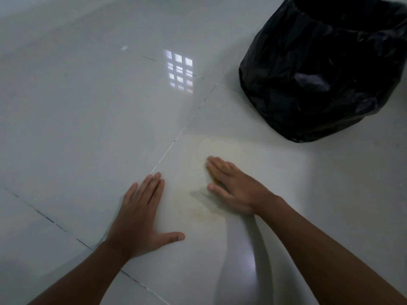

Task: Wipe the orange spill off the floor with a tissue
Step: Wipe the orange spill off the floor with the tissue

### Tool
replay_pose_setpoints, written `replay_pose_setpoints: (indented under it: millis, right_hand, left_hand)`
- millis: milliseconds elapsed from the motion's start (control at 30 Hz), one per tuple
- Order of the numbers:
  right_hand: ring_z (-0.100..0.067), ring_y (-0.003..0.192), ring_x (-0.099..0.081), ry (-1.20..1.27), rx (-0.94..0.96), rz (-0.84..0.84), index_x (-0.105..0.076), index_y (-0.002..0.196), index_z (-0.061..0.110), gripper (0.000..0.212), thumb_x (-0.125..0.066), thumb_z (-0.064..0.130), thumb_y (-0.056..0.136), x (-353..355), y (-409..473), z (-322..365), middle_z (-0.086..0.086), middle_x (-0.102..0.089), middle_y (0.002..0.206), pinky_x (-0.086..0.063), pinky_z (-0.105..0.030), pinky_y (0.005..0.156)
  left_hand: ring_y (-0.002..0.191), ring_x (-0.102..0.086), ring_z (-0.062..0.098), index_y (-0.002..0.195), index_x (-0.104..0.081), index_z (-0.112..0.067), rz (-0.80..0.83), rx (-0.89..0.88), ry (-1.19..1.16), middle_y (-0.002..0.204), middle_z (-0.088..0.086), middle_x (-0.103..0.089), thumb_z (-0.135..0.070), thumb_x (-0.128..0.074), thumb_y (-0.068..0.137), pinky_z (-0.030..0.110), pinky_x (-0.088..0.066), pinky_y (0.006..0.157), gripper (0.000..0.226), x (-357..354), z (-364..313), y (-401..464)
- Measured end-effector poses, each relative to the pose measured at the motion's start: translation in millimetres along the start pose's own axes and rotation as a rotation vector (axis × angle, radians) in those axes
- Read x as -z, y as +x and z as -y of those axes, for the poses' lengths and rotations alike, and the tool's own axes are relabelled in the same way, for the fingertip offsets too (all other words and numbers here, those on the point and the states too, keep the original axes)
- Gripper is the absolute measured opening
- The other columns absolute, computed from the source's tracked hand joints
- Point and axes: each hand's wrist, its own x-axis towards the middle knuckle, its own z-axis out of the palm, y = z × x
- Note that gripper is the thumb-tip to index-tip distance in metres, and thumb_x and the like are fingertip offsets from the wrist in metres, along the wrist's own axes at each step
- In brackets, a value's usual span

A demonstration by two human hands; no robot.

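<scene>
R hand (231, 183) flat, pressing orange-stained tissue (214, 177) on spill (204, 213) – L hand (141, 214) flat on floor (88, 106)

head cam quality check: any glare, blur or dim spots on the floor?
Head view: dim overall; window-grid glare on the floor; softer glare near the right forearm. Right hand slightly motion-blurred, pressing an orange-stained tissue; left hand sharper, flat on the floor. Faint orange smear is low-contrast. Bin bag loses detail in shadow.

No text, label or number can be read — none anywhere.
</scene>
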Motion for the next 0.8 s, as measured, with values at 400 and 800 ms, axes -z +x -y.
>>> replay_pose_setpoints:
  millis: [400, 800]
  right_hand:
    - [-0.004, 0.148, 0.020, 0.147, -0.340, -0.052, 0.007, 0.157, 0.019, 0.086, -0.018, 0.072, 0.094, 30.6, 48.0, -64.4, 0.005, 0.018, 0.164, 0.011, -0.025, 0.117]
    - [-0.009, 0.151, 0.012, -0.012, 0.213, 0.115, -0.001, 0.158, 0.014, 0.075, -0.029, 0.055, 0.102, 0.5, 53.7, 22.7, -0.001, 0.008, 0.166, 0.009, -0.025, 0.121]
  left_hand:
    - [0.154, -0.016, 0.025, 0.155, -0.027, -0.004, 0.009, 0.002, 0.015, 0.166, 0.009, -0.018, -0.100, -0.040, 0.063, 0.052, -0.019, 0.120, 0.134, -1.2, 1.1, 0.8]
    - [0.154, -0.015, 0.026, 0.155, -0.022, 0.001, 0.014, 0.010, 0.004, 0.166, 0.012, -0.016, -0.101, -0.041, 0.060, 0.053, -0.020, 0.122, 0.140, 0.7, 0.0, 1.0]
